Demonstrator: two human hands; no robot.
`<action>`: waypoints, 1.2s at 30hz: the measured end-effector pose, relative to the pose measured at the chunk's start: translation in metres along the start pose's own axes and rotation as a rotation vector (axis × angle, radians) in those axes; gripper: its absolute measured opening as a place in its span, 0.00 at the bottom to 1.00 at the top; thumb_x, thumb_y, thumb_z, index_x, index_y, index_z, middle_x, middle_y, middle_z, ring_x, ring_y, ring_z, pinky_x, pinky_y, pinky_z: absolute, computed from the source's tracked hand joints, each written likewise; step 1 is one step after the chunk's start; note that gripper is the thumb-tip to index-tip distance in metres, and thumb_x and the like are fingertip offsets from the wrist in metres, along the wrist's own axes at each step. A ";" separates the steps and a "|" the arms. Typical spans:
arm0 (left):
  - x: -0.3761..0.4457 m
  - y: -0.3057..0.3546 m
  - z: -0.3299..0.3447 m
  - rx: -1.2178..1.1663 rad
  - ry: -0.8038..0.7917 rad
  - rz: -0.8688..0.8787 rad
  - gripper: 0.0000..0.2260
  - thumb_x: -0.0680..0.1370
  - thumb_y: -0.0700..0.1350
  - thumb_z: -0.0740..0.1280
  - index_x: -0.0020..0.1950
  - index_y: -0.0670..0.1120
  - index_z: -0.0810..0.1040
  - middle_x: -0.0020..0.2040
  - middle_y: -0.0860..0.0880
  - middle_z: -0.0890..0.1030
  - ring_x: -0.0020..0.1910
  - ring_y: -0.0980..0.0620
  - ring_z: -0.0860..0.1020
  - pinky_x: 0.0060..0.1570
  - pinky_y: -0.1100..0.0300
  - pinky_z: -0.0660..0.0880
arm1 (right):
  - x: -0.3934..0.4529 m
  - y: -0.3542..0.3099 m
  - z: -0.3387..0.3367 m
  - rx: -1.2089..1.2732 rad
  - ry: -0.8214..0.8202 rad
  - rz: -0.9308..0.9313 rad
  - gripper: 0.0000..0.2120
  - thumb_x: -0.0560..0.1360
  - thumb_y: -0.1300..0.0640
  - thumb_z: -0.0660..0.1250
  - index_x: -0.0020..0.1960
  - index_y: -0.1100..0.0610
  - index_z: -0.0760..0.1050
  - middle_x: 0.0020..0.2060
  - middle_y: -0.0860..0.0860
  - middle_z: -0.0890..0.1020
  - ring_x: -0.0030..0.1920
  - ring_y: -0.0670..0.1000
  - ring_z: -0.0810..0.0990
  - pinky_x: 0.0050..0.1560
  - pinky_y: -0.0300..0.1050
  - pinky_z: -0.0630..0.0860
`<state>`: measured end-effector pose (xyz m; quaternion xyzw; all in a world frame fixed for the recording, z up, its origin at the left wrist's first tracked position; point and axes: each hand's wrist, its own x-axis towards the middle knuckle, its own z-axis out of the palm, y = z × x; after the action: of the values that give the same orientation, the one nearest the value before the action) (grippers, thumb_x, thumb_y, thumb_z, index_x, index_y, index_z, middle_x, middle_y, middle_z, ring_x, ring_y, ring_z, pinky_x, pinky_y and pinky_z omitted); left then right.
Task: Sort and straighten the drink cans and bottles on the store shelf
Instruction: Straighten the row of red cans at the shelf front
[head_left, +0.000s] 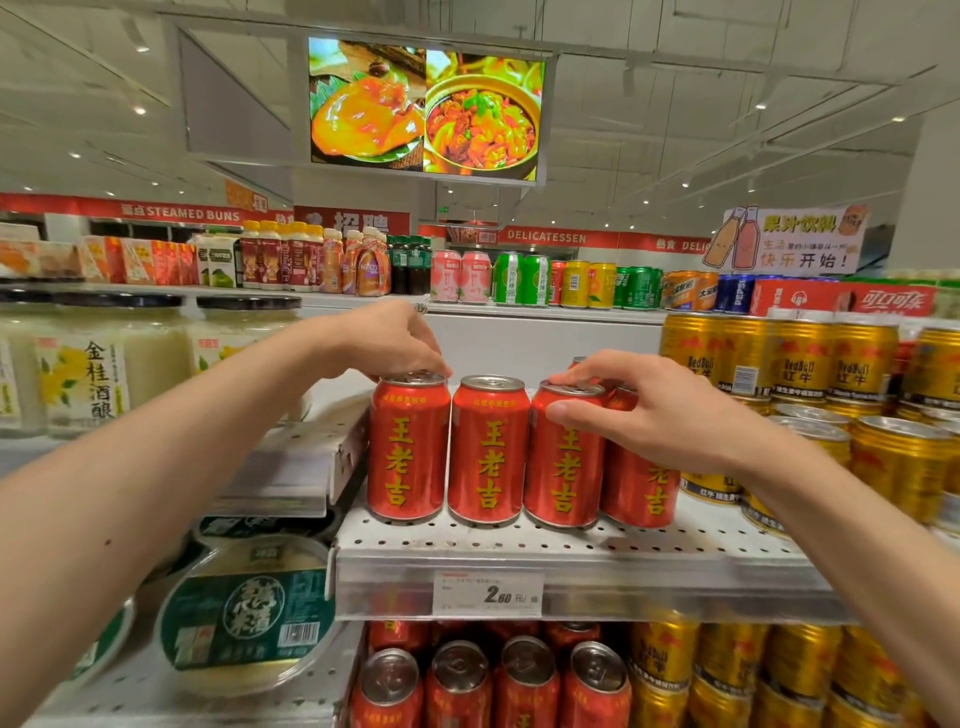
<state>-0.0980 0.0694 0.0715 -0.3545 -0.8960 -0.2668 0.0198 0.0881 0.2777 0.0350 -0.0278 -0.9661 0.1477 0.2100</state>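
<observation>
Several red herbal-tea cans with yellow characters stand in a front row on the perforated metal shelf (571, 540). My left hand (387, 340) comes down from above and pinches the top rim of the leftmost red can (408, 457). The second can (488, 457) stands free between my hands. My right hand (639, 410) grips the third red can (563, 467), fingers over its lid and thumb on its front. A fourth red can (641, 488) stands behind my right wrist, partly hidden. More red cans show behind the row.
Gold Red Bull cans (810, 364) crowd the shelf to the right. Large rice-wine jars (88, 364) and a round tub (249, 618) sit on the left. A price tag (488, 595) hangs on the shelf edge, with more red cans (457, 686) below. Assorted bottles and cans line the top shelf.
</observation>
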 end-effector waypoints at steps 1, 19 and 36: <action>-0.003 0.001 0.000 -0.015 0.001 0.014 0.13 0.78 0.52 0.72 0.58 0.47 0.84 0.57 0.50 0.84 0.53 0.52 0.81 0.40 0.62 0.76 | 0.000 0.000 0.000 -0.005 0.002 0.000 0.37 0.63 0.21 0.55 0.66 0.37 0.75 0.63 0.39 0.78 0.62 0.46 0.76 0.62 0.56 0.76; -0.048 -0.002 0.025 0.096 0.076 0.144 0.42 0.67 0.82 0.53 0.60 0.51 0.81 0.59 0.52 0.82 0.55 0.54 0.80 0.59 0.49 0.78 | 0.005 0.005 -0.019 0.088 -0.115 -0.074 0.29 0.75 0.29 0.55 0.71 0.40 0.72 0.64 0.36 0.77 0.62 0.39 0.76 0.64 0.46 0.76; -0.054 0.003 0.027 -0.033 0.159 0.087 0.39 0.69 0.72 0.61 0.75 0.52 0.70 0.73 0.54 0.72 0.65 0.58 0.71 0.60 0.60 0.67 | 0.091 0.044 -0.039 -0.155 -0.262 0.104 0.20 0.69 0.37 0.74 0.54 0.48 0.81 0.47 0.45 0.84 0.47 0.47 0.83 0.45 0.45 0.82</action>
<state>-0.0511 0.0511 0.0375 -0.3709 -0.8709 -0.3077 0.0967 0.0209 0.3406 0.0916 -0.0746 -0.9909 0.0861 0.0714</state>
